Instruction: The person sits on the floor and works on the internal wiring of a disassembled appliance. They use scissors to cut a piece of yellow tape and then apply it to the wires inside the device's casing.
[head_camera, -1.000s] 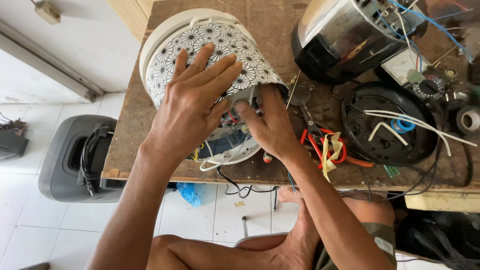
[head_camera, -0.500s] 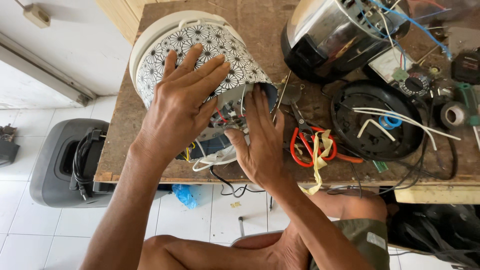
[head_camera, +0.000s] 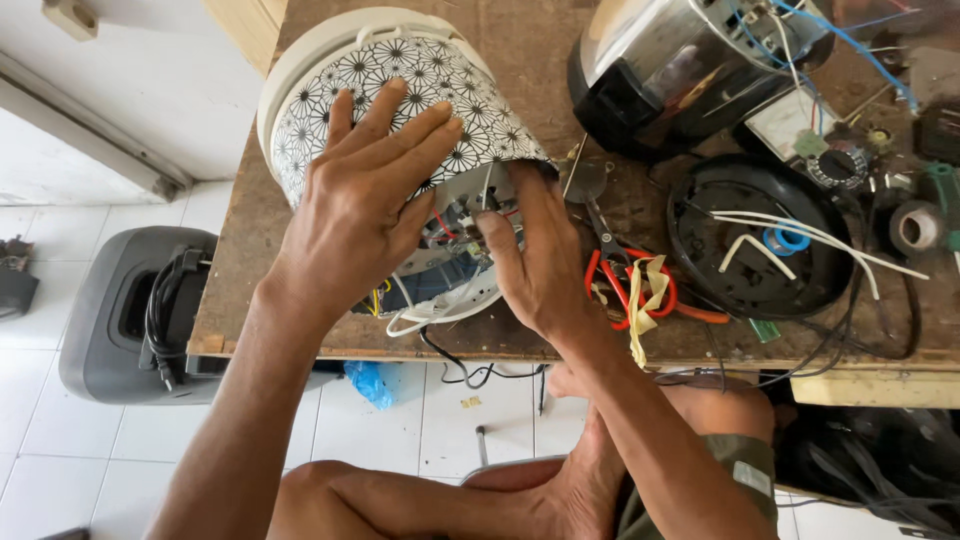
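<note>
Compared with half a second ago, the right hand has slid up toward the open underside of the rice cooker, its fingertips now at the exposed wiring instead of lower down beside it; the left hand has stayed spread flat on the patterned shell.

The cooker lies on its side at the upper centre-left of the frame on the worn wooden surface, base facing the person. The left fingers are splayed wide, pressing the shell, not curled round anything. The right fingers are nearly straight and reach into the base; whether they pinch a wire cannot be told, since the tips are hidden among the parts.

The shell is glossy white with a black star-flower pattern and a smooth cream rim. White cable loops out below the base. Right of the hands lie red-handled pliers, a round black plastic base plate and a shiny metal cooker body, cut off by the top edge.
</note>
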